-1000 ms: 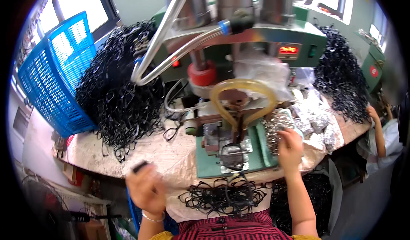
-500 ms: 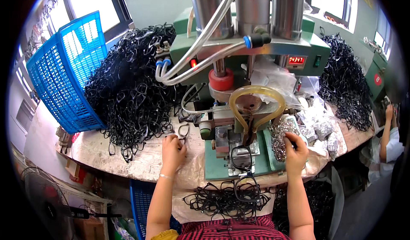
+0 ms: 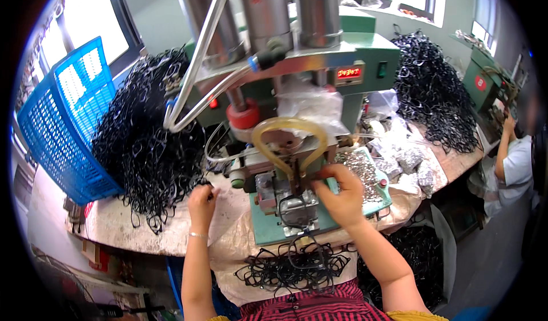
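A green press machine [image 3: 319,58] stands in front of me with a metal die block [image 3: 288,201] at its base. My right hand [image 3: 339,192] rests against the right side of that die, fingers bent and pinched on something small that I cannot make out. My left hand [image 3: 201,198] is at the edge of the big heap of black wire loops [image 3: 151,144] on the left, fingers closed on a loop. A thin black loop [image 3: 294,204] lies on the die. More black loops [image 3: 294,264] are piled in my lap.
A blue plastic basket [image 3: 63,121] leans at the far left. Small silver parts in a tray [image 3: 365,169] and bags [image 3: 408,161] lie to the right of the die. A second black heap [image 3: 434,92] sits at the back right. Another person [image 3: 514,161] works at the right edge.
My left hand has gone left from the die to the edge of the black heap. My right hand has moved in from the silver parts to the die. The view has come closer.
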`<move>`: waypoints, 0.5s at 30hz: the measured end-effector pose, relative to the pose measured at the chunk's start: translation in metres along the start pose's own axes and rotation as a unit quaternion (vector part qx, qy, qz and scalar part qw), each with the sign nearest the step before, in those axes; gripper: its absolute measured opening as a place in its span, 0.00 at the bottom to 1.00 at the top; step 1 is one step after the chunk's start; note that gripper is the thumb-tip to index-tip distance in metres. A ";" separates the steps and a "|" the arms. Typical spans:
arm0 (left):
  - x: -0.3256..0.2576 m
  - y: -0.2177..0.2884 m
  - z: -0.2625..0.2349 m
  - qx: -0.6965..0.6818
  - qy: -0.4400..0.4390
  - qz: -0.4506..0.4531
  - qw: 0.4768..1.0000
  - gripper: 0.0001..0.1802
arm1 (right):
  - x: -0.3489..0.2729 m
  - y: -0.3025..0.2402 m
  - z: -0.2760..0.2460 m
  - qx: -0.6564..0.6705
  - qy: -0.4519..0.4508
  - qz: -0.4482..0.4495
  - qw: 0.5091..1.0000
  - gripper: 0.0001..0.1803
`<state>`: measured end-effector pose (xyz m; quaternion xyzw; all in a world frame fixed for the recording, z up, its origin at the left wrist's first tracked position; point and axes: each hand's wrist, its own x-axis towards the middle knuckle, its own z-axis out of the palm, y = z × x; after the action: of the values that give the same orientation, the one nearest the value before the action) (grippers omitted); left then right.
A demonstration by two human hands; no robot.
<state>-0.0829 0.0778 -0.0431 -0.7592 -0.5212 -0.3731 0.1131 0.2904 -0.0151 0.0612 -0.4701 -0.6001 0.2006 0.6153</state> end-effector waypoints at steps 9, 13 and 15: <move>0.019 0.095 -0.037 -0.182 0.102 -0.129 0.969 0.06 | -0.012 -0.001 0.020 0.209 0.014 0.150 0.966 0.24; 0.034 0.162 -0.089 -0.176 0.127 -0.059 0.974 0.07 | -0.014 -0.022 0.023 0.252 0.008 0.172 0.952 0.25; 0.036 0.192 -0.123 -0.136 0.116 0.159 0.971 0.18 | -0.017 -0.042 0.024 0.258 0.017 0.184 0.948 0.25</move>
<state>0.0360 -0.0483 0.1089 -0.7925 -0.3211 -0.5029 0.1261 0.2519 -0.0403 0.0823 -0.4006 -0.4202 0.4500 0.6786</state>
